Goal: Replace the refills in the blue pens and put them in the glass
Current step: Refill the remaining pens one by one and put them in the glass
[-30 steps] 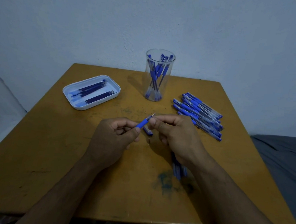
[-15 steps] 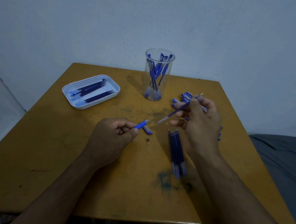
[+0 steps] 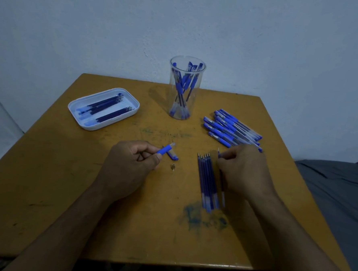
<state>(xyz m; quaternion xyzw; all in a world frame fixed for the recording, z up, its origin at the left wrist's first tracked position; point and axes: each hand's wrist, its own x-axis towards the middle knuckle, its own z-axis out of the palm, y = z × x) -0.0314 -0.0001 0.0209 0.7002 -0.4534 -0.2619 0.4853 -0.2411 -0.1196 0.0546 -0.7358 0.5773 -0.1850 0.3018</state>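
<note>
Left hand fingers curled tight round a blue pen barrel, open end poking out. Right hand fingers pinch one refill, lying just beside the refill row on the counter. Glass upright at back, holding pens.

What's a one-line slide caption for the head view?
Left hand holds an open pen barrel; right hand sets a refill beside the others.
</note>
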